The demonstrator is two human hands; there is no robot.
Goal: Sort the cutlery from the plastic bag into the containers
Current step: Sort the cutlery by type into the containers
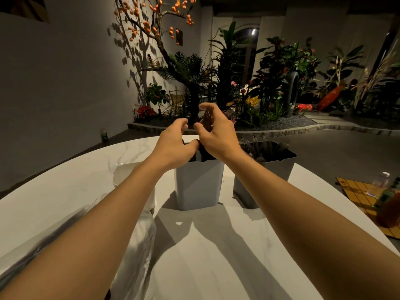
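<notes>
Both hands hover over the light grey middle container (198,185) on the white table. My right hand (216,135) pinches a dark brown piece of cutlery (208,118), held upright between thumb and fingers above the container's mouth. My left hand (175,144) sits just left of it, fingers loosely curled, thumb near the rim, holding nothing I can see. A dark grey container (268,176) to the right holds several dark utensils. A white container (129,176) stands at the left, partly behind my left forearm. The clear plastic bag (136,245) lies under my left arm.
The white marble table (205,256) curves away at the far edge. A yellow gridded mat (359,195) with a bottle (389,208) and small items lies at the right. Beyond the table is a planted bed with many plants and a dark floor.
</notes>
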